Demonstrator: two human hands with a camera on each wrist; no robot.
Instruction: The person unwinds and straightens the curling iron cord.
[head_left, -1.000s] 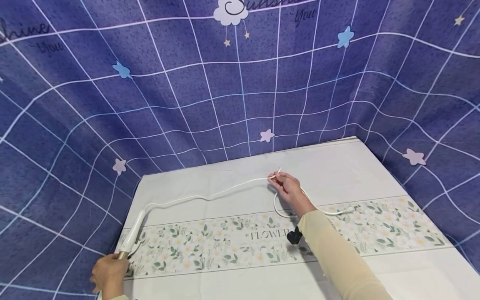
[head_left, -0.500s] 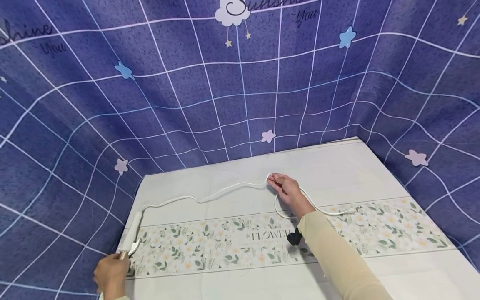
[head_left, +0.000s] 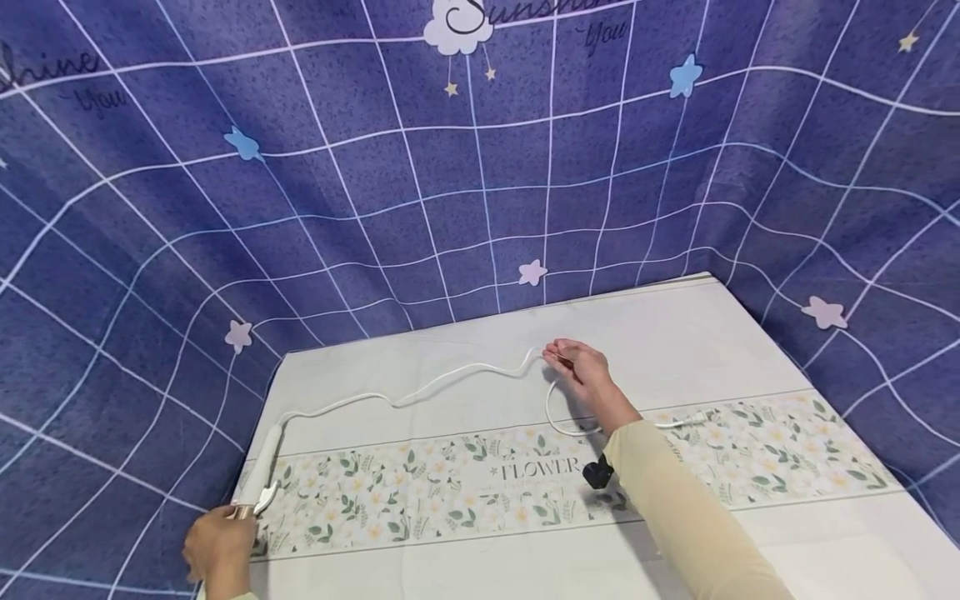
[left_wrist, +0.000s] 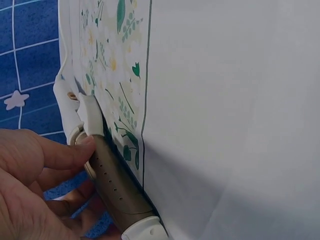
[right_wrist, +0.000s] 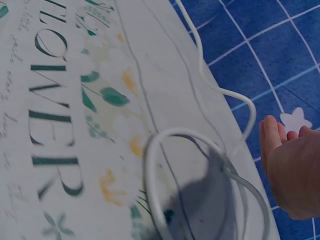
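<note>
At the table's left edge lies a curling iron with a white handle, a small white lever and a bronze-coloured barrel. My left hand grips it at the bronze part, thumb on top near the lever. A thin white cord runs from the handle across the table to my right hand. In the right wrist view the cord bends just beside the fingertips, and a gap shows between them; those fingers look loosely bent. Beyond the hand, the cord makes a loop and ends in a white plug.
A white cloth with a flower band and the word FLOWER covers the table. Blue checked curtains with stars hang at the back and both sides. A small black object sits at the right wrist.
The right hand has let go of the cord and shifted slightly right. The cord near it has dropped into a small bend. My left hand has barely moved.
</note>
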